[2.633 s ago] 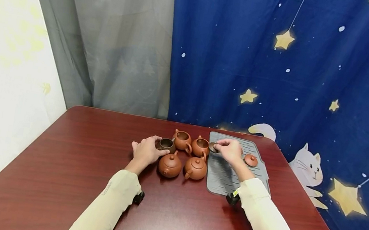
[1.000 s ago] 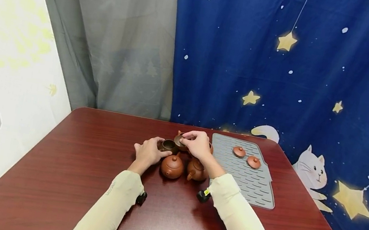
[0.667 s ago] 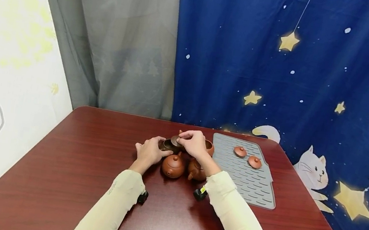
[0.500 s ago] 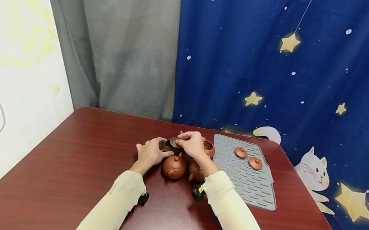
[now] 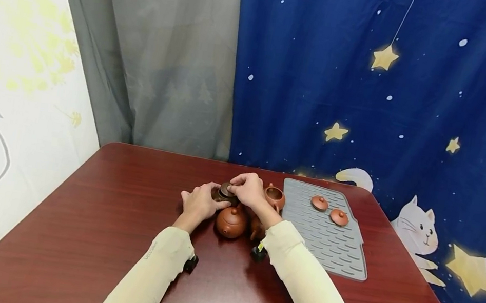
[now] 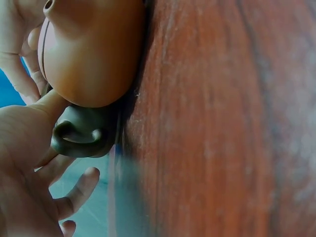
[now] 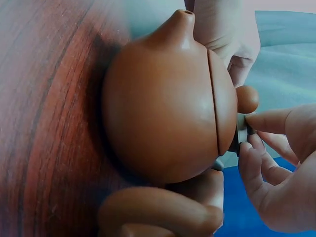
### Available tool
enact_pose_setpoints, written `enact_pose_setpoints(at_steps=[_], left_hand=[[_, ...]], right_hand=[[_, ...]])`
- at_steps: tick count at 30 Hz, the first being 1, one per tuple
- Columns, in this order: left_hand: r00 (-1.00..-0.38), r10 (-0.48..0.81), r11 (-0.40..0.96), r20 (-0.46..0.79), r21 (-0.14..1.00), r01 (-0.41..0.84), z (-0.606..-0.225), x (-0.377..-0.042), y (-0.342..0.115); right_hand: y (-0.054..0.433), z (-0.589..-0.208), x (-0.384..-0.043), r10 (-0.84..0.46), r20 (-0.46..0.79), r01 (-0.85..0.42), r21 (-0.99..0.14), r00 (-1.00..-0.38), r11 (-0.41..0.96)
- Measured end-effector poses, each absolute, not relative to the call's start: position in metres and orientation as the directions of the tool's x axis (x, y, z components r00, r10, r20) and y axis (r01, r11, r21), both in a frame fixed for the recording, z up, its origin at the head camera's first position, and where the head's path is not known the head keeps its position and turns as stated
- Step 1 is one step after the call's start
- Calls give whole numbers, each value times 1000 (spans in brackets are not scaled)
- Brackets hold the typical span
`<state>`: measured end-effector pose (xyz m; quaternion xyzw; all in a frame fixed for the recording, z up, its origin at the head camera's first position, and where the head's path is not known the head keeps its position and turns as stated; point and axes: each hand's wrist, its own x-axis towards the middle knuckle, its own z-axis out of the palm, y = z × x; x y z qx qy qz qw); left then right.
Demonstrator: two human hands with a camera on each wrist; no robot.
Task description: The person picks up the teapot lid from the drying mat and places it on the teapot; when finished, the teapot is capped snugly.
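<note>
My left hand (image 5: 199, 203) grips a small dark brown teapot (image 5: 219, 197) from the left, thumb on the near side. The pot's looped handle shows in the left wrist view. My right hand (image 5: 249, 190) pinches the knob of a dark lid (image 5: 225, 189), which lies over that pot's mouth; I cannot tell if it sits fully in. Just in front stands a reddish-brown teapot (image 5: 231, 222) with its lid on, large in both wrist views. Another reddish-brown teapot (image 5: 256, 228) is partly covered by my right wrist.
A lidless reddish-brown teapot (image 5: 275, 198) stands right of my right hand, which hides the spot behind it. On the ridged grey mat (image 5: 327, 246) lie two reddish lids, a left one (image 5: 319, 203) and a right one (image 5: 339, 217). Curtains hang beyond the table's back edge.
My right hand has carried the dark lid left from the mat, across the other teapots, and lowered it onto the dark teapot. My left hand has kept its hold there.
</note>
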<state>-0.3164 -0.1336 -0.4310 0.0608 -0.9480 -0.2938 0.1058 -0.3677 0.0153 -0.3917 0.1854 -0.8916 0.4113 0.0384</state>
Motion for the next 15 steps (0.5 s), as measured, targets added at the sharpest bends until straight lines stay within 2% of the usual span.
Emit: enact_pose_setpoints(at_steps=[15], left_hand=[[-968, -186, 801, 166, 596, -52, -434, -318, -135]], right_hand=[[10, -399, -369, -300, 210, -358, -694, -931, 625]])
